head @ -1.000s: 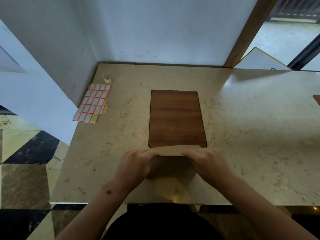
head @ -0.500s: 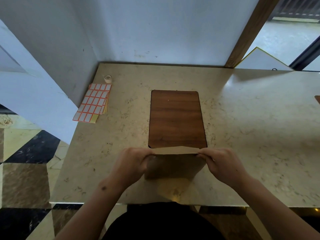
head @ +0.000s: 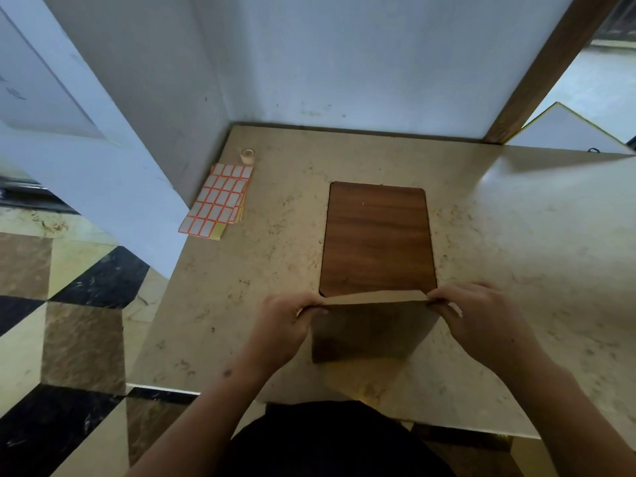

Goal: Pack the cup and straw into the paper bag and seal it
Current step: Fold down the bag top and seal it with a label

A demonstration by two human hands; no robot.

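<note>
A brown paper bag (head: 371, 330) stands on the marble table (head: 516, 235) near its front edge, with its top folded over into a flat flap. My left hand (head: 285, 325) pinches the flap's left corner. At the right corner of the flap, my right hand (head: 481, 321) pinches the paper too. The cup and the straw are out of sight; the bag hides whatever is inside.
A dark wooden board (head: 377, 239) lies flat just behind the bag. Sheets of orange-edged stickers (head: 220, 201) and a small tape roll (head: 247, 155) sit at the table's far left by the wall. A white panel (head: 568, 132) leans at the far right.
Both hands have slid apart along the folded top, from the middle out to its two corners. The bag has stayed in place.
</note>
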